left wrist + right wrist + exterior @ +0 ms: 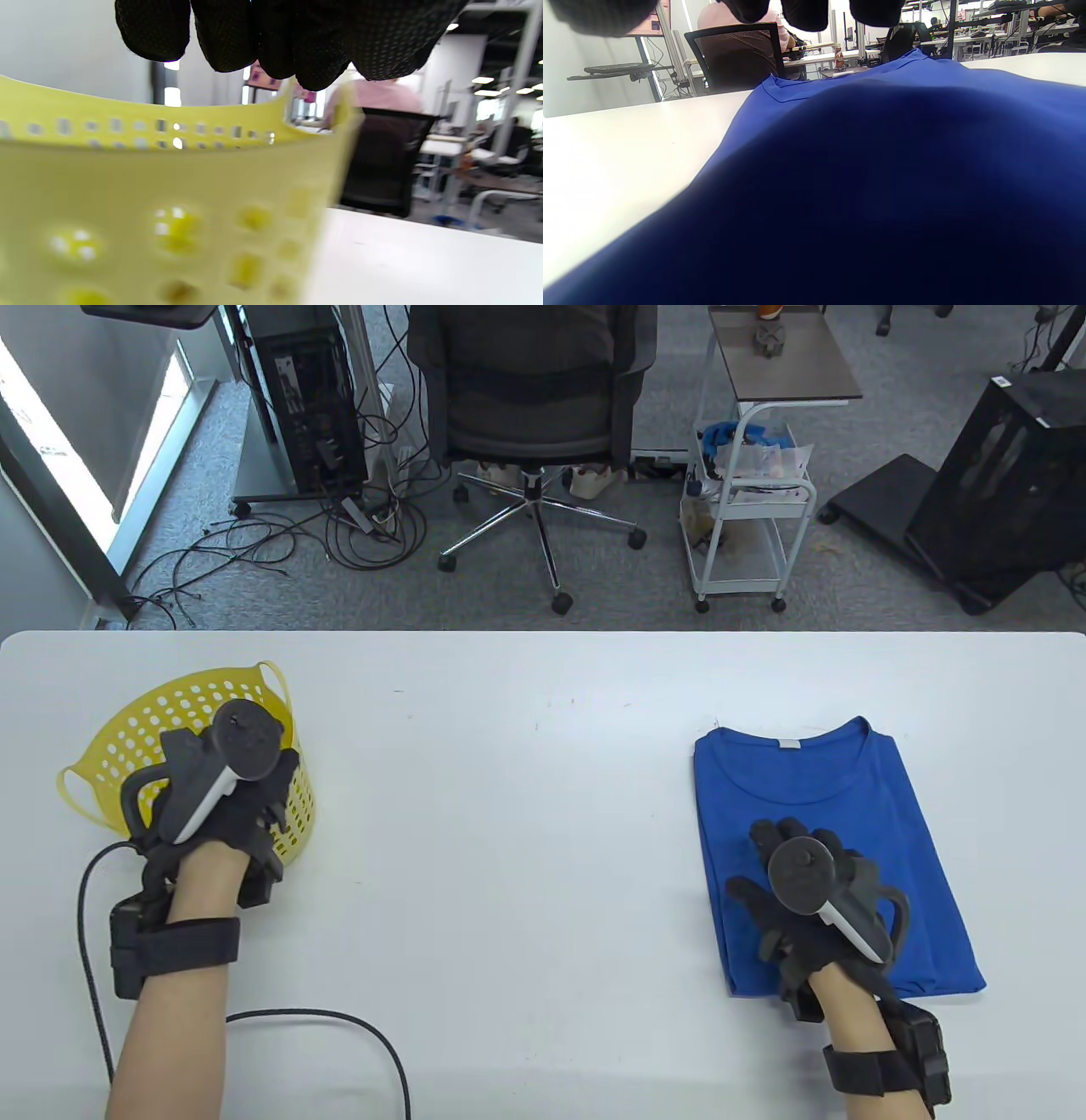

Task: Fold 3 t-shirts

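1. The blue t-shirt lies folded into a tall rectangle on the white table, well to the right of the yellow basket, which serves as the landmark here. Its collar is at the far end and its long axis runs away from the person.
2. The right hand lies flat on the near half of the shirt, fingers straight and spread, pointing toward the collar. It presses the cloth rather than pinching it, and it is by far the nearer hand to the shirt.
3. The left hand is over the basket's near right rim. In the left wrist view the fingertips hang just above the rim, loosely curled together and holding nothing.
4. The basket's inside is mostly hidden by the left hand. No cloth shows through its holes or above its rim, so whether any shirt is left in it I cannot tell.
5. Judging from this, one shirt looks folded, and the next move probably turns on the left hand reaching down into the basket directly below its fingers.
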{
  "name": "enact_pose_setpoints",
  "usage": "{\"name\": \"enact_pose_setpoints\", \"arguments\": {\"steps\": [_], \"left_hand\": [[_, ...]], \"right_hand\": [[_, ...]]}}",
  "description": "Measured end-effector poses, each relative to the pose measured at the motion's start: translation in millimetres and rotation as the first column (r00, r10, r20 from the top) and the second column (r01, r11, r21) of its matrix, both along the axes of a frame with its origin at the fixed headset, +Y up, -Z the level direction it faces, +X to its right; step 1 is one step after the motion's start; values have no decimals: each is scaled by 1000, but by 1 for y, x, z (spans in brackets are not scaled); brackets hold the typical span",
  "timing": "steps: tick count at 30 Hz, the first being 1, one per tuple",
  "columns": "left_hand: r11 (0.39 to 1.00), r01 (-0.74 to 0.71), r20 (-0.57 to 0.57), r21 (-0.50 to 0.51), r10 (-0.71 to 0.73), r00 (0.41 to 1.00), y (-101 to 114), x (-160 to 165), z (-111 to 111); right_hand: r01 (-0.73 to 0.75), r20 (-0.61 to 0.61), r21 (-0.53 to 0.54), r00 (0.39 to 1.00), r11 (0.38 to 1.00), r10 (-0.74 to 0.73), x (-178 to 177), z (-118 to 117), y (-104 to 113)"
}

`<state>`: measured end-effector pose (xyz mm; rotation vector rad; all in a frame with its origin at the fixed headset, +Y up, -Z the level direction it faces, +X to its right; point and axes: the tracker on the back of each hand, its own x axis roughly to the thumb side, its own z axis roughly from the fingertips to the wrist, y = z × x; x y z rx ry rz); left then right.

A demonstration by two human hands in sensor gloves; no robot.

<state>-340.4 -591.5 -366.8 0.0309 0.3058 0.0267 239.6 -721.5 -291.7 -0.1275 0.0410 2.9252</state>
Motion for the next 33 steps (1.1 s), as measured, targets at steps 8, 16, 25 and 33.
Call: {"name": "enact_pose_setpoints", "arguments": {"steps": [8,16,25,33], "left_hand": [[991,8,-92,-136,-21,996,-3,-37,-43],[997,-8,-9,-71,7,1000,13,-23,-65],[975,91,-29,-204,-99,995,-16,-30,-80],[929,-73,-143,-362,22,989,-40,-54,-88]], "right_hand": [[-1,18,-20,1000,1000,2,4,-4,-4],[-19,9,-40,1000,999,19,1,-6,-10],[-16,0,-44,1000,999,16,1,-5,-11],[-12,-3,-56,1000,998,12,1,-5,-12]]}}
